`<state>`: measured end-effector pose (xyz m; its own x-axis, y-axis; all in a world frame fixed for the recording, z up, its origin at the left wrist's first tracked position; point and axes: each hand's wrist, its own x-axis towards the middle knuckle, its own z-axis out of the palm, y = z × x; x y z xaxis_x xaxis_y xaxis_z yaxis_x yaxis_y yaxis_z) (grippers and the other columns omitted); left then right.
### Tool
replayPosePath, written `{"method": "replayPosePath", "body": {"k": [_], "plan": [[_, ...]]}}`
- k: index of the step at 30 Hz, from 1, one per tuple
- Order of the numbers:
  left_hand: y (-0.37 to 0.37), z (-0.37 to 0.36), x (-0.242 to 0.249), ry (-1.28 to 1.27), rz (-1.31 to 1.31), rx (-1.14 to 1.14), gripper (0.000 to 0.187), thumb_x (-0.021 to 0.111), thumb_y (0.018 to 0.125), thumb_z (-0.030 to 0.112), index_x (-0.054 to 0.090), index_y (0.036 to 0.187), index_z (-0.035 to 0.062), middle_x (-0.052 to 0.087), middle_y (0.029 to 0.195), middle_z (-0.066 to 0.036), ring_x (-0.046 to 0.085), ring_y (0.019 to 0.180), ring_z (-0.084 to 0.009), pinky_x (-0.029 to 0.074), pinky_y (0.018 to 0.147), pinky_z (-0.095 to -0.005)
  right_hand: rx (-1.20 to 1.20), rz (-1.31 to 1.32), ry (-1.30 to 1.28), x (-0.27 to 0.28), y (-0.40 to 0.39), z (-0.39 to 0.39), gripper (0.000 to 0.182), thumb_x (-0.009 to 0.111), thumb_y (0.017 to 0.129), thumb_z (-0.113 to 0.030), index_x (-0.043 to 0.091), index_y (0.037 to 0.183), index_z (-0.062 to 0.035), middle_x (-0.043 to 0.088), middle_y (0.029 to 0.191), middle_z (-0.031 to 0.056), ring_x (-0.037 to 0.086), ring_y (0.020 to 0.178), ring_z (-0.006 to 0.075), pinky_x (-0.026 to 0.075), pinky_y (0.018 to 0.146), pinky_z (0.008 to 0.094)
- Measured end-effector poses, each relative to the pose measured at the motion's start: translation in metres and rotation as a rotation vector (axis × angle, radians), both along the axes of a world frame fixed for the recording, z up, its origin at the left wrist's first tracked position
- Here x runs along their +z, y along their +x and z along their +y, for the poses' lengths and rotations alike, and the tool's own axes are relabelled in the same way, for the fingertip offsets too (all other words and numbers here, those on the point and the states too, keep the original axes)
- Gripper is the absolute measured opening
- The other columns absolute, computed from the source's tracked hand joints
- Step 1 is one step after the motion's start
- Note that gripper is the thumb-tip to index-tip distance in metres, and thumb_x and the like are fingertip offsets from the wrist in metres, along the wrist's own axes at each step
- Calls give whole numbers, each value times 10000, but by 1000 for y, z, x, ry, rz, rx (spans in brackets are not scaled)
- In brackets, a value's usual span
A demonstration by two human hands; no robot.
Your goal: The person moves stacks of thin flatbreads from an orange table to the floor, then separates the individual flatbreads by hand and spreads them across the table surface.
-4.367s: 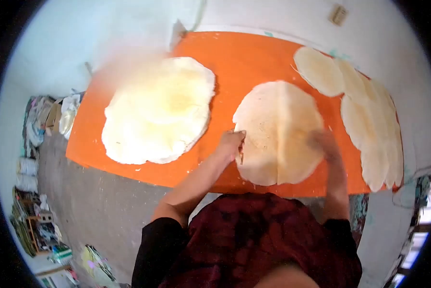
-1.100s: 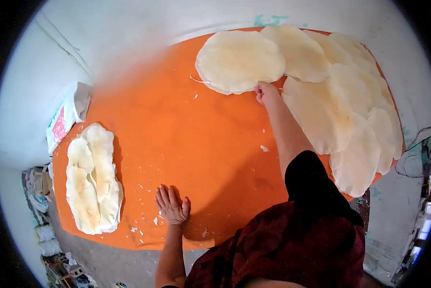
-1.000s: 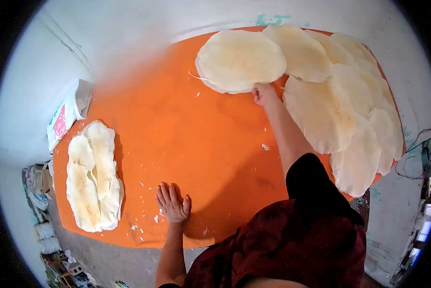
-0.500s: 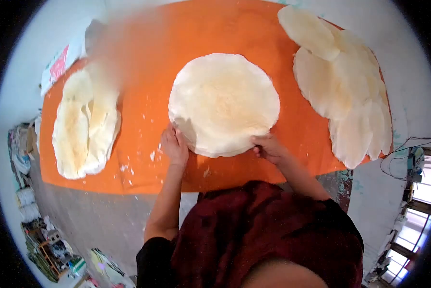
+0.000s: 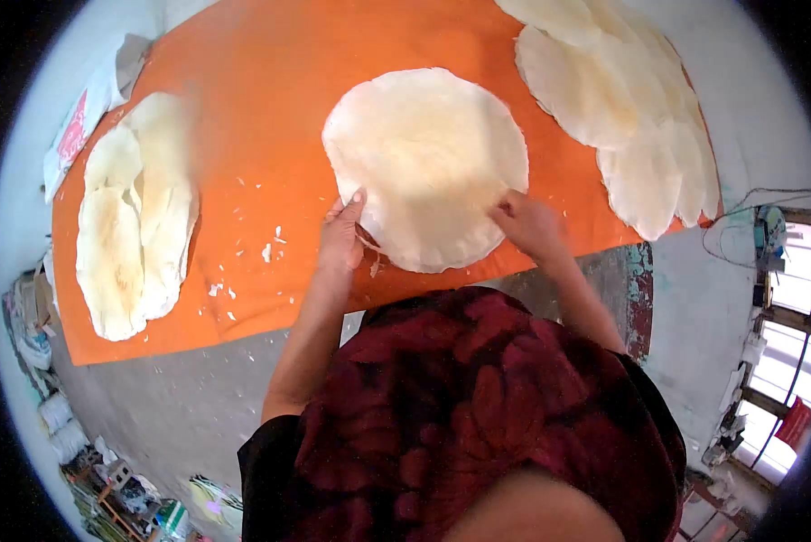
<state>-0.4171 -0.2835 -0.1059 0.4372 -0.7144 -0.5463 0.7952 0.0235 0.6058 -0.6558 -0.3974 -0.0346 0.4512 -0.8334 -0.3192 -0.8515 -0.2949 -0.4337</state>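
Observation:
A large round, thin pale sheet [image 5: 428,158] lies at the middle of the orange cloth [image 5: 252,117]. At its lower left edge my left hand [image 5: 342,230] pinches the rim, thumb on top, and a thin strip hangs beside the fingers. My right hand [image 5: 527,224] is at the lower right edge, its fingers pressed together on the sheet's surface; whatever is between them is too small to tell.
Folded pale sheets [image 5: 139,217] lie at the left of the cloth. Several overlapping pale sheets [image 5: 618,108] cover the upper right. Small white scraps [image 5: 267,252] are scattered left of my left hand. A white bag [image 5: 94,113] sits at the upper left.
The view has shifted and turned slightly. My left hand has changed its hold, with the thumb now up on the rim. My right hand has moved up along the right edge.

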Motion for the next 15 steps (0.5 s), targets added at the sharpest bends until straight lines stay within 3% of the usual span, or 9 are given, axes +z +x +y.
{"method": "replayPosePath", "body": {"k": [4, 9, 13, 15], "plan": [[-4, -4, 12, -58, -56, -218, 242, 591, 822, 198, 557, 984, 22, 599, 872, -47, 554, 754, -129, 452, 676, -262, 145, -830, 186, -36, 80, 24, 304, 625, 728, -188, 546, 952, 3, 601, 827, 82, 566, 764, 150, 456, 681, 299], [-10, -6, 31, -52, -340, -344, 205, 526, 865, 211, 588, 906, 20, 598, 798, -15, 523, 691, -78, 417, 650, -201, 207, -532, 111, -34, 107, 19, 395, 579, 750, -167, 470, 1085, 13, 592, 900, 141, 593, 763, 224, 468, 673, 310], [-15, -8, 39, -150, -447, -381, 181, 499, 879, 187, 597, 852, 36, 576, 739, 7, 499, 662, -54, 411, 625, -194, 420, -151, -147, 32, 119, 39, 437, 507, 740, -111, 409, 1152, -5, 585, 875, 174, 585, 746, 313, 470, 641, 362], [-12, -6, 33, -103, -507, -439, 189, 485, 885, 185, 595, 832, 41, 548, 697, 25, 477, 638, -42, 402, 595, -194, 413, -210, -166, 2, 113, 39, 463, 486, 727, -103, 386, 1172, -20, 587, 821, 165, 578, 726, 325, 461, 628, 390]]}}
